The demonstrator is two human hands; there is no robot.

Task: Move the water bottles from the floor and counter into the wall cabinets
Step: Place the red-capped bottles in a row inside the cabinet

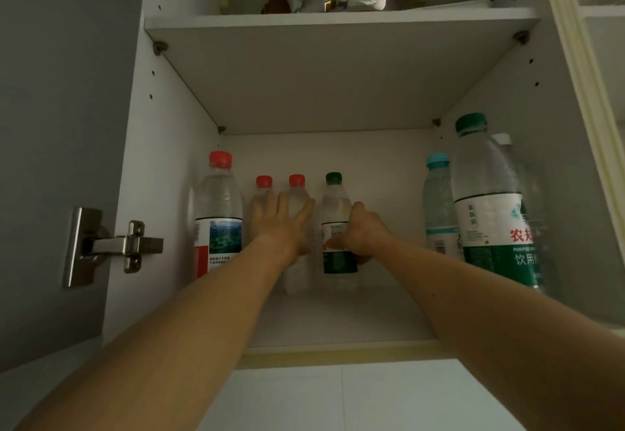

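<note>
The green-cap bottle (338,224) stands upright on the lower shelf (338,319) of the wall cabinet, held at its label band by the right hand (363,232). Thumb on the near left side and the other fingers curled round the right side and back, so the bottle sits inside the grip, its cap well above the knuckles. It looks full, so probably fairly heavy for its size, with thin plastic walls that give under a squeeze and a smooth label that could slip; the waist at the label seems the safest hold, and letting go only once the base is flat.

Just left of that thumb, the left hand (280,224) lies with fingers straight and spread against two red-cap bottles (297,200), steadying them. Further left stands a taller red-cap bottle (218,217). Well to the right of the fingers are a blue-cap bottle (438,207) and a big green-cap bottle (490,214).
</note>
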